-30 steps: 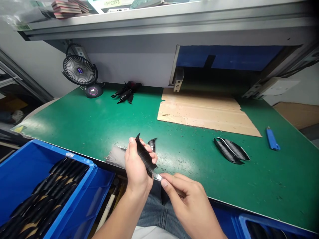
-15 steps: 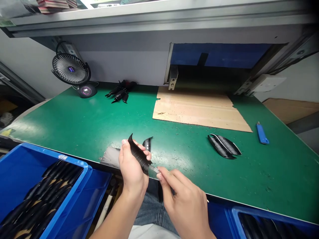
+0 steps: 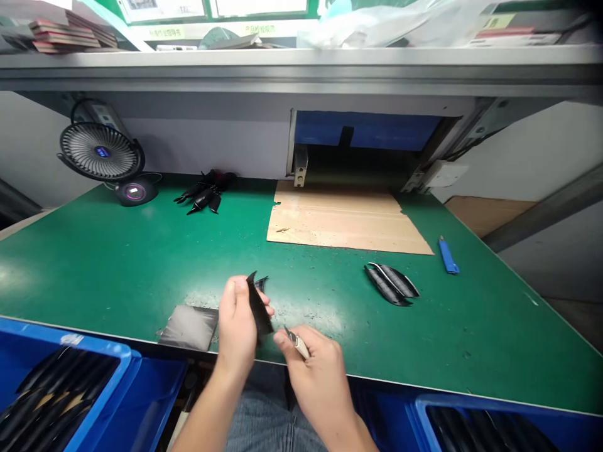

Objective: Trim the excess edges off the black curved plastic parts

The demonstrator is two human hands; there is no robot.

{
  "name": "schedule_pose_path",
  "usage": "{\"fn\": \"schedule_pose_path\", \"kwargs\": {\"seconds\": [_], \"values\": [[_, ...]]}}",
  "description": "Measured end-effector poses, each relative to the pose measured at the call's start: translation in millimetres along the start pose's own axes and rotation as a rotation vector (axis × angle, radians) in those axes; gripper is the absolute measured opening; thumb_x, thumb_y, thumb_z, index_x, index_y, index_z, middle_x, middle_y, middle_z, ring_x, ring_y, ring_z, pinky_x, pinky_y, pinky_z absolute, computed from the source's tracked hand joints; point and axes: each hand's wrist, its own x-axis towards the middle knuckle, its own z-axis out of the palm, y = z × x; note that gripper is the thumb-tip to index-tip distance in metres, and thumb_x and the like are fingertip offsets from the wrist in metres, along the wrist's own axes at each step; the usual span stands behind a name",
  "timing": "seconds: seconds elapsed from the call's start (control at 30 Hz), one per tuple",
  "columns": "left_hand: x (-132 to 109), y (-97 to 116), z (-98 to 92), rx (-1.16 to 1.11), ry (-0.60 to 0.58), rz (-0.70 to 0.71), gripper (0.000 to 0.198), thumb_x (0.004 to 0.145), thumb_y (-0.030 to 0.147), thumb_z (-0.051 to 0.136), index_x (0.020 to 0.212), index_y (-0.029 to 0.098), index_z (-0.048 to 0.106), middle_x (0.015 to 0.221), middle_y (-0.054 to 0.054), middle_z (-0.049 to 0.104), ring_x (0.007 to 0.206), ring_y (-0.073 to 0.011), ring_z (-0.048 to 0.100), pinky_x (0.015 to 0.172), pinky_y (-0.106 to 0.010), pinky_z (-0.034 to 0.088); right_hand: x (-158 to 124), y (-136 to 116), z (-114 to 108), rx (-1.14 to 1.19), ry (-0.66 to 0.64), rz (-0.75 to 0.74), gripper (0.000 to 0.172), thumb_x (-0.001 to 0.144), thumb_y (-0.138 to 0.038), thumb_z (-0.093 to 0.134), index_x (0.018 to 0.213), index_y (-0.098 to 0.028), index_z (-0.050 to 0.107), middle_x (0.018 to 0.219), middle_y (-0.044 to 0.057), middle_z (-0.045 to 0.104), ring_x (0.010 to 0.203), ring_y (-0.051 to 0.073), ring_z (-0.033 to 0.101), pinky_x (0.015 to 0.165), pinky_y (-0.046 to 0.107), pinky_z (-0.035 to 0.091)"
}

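Lower end of slim black ribbed plastic strip (image 3: 259, 307) hidden behind left hand (image 3: 239, 329), which grips it upright just above near edge of green matted counter (image 3: 117, 263). Right hand (image 3: 316, 376) closed round small pale-handled blade tool (image 3: 296, 343), tip near strip, handle mostly covered. Blue plastic bins (image 3: 155, 389) w/ similar black strips cut off at bottom corners; brown cardboard sheet (image 3: 343, 220) farther back.

My left hand (image 3: 240, 326) grips a curved black ribbed plastic part (image 3: 259, 309), pointed tip up. My right hand (image 3: 315, 370) pinches a small knife (image 3: 296, 342), blade just beside the part's lower end. Another black part (image 3: 262, 282) lies just behind my grip; grey pad (image 3: 189, 327) to its left.
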Motion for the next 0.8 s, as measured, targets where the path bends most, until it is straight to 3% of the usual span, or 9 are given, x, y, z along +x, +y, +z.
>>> {"fn": "schedule_pose_path", "kwargs": {"seconds": [0.07, 0.17, 0.23, 0.37, 0.5, 0.57, 0.63, 0.7, 0.8], "values": [[31, -10, -17.7, 0.326, -0.083, 0.045, 0.043, 0.093, 0.064, 0.034, 0.102, 0.024, 0.046, 0.074, 0.000, 0.062, 0.057, -0.0174, 0.060, 0.050, -0.026, 0.048, 11, 24, -27, -0.130, 0.149, 0.016, 0.030, 0.091, -0.043, 0.050, 0.083, -0.021, 0.069, 0.081, 0.004, 0.065, 0.072, 0.019, 0.057, 0.066, 0.029, 0.041], [70, -23, -41.0, 0.557, -0.035, 0.090, 0.038, 0.093, 0.057, 0.035, 0.091, 0.023, 0.050, 0.076, -0.004, 0.063, 0.065, -0.0223, 0.062, 0.059, -0.032, 0.047, 41, 63, -76, -0.350, 0.379, 0.137, 0.031, 0.089, -0.044, 0.048, 0.090, -0.019, 0.067, 0.100, 0.012, 0.065, 0.079, 0.026, 0.055, 0.063, 0.034, 0.035], [84, -30, -47.0, 0.642, 0.006, 0.128, 0.033, 0.091, 0.051, 0.039, 0.080, 0.022, 0.052, 0.072, -0.005, 0.061, 0.068, -0.0258, 0.059, 0.066, -0.038, 0.046, 66, 83, -102, -0.440, 0.432, 0.195, 0.031, 0.088, -0.040, 0.050, 0.101, -0.018, 0.067, 0.117, 0.015, 0.061, 0.083, 0.029, 0.056, 0.062, 0.035, 0.033], [85, -33, -38.6, 0.726, 0.011, 0.235, 0.030, 0.086, 0.045, 0.043, 0.082, 0.020, 0.059, 0.086, -0.013, 0.062, 0.091, -0.0353, 0.056, 0.089, -0.052, 0.041, 90, 96, -120, -0.460, 0.327, 0.183, 0.027, 0.083, -0.025, 0.054, 0.102, -0.014, 0.069, 0.103, 0.016, 0.065, 0.080, 0.031, 0.059, 0.065, 0.037, 0.039], [56, -20, -19.1, 0.714, 0.029, 0.309, 0.047, 0.089, 0.052, 0.040, 0.106, 0.014, 0.061, 0.114, -0.020, 0.057, 0.117, -0.0381, 0.044, 0.105, -0.054, 0.030, 68, 59, -109, -0.318, 0.096, 0.002, 0.022, 0.091, -0.030, 0.050, 0.091, -0.020, 0.070, 0.097, 0.009, 0.065, 0.086, 0.023, 0.063, 0.076, 0.033, 0.049], [32, -8, -5.5, 0.593, -0.146, 0.181, 0.053, 0.091, 0.060, 0.036, 0.105, 0.016, 0.063, 0.107, -0.015, 0.061, 0.107, -0.0322, 0.053, 0.096, -0.047, 0.042, 50, 28, -99, -0.187, -0.099, -0.181, 0.023, 0.093, -0.026, 0.047, 0.093, -0.025, 0.069, 0.104, 0.004, 0.063, 0.093, 0.018, 0.062, 0.081, 0.027, 0.050], [10, 6, 9.4, 0.268, -0.478, -0.159, 0.059, 0.089, 0.068, 0.042, 0.104, 0.016, 0.064, 0.097, -0.013, 0.063, 0.092, -0.0271, 0.059, 0.080, -0.038, 0.049, 35, 0, -88, -0.083, -0.282, -0.391, 0.033, 0.092, -0.013, 0.041, 0.096, -0.028, 0.069, 0.107, 0.003, 0.062, 0.095, 0.015, 0.062, 0.081, 0.025, 0.049], [-3, 18, 21.0, -0.121, -0.673, -0.377, 0.052, 0.087, 0.062, 0.055, 0.104, 0.014, 0.063, 0.090, -0.010, 0.061, 0.081, -0.0212, 0.060, 0.071, -0.031, 0.049, 22, -15, -77, -0.076, -0.273, -0.547, 0.044, 0.089, -0.004, 0.036, 0.106, -0.029, 0.069, 0.114, 0.004, 0.060, 0.093, 0.014, 0.061, 0.081, 0.026, 0.050], [-6, 30, 24.8, -0.619, -0.468, -0.319, 0.022, 0.085, 0.032, 0.070, 0.094, 0.016, 0.058, 0.082, -0.001, 0.055, 0.076, -0.0126, 0.057, 0.077, -0.027, 0.050, 3, -11, -61, -0.085, 0.048, -0.506, 0.037, 0.096, -0.021, 0.047, 0.130, -0.030, 0.059, 0.121, 0.009, 0.054, 0.091, 0.017, 0.061, 0.077, 0.027, 0.053]]}}
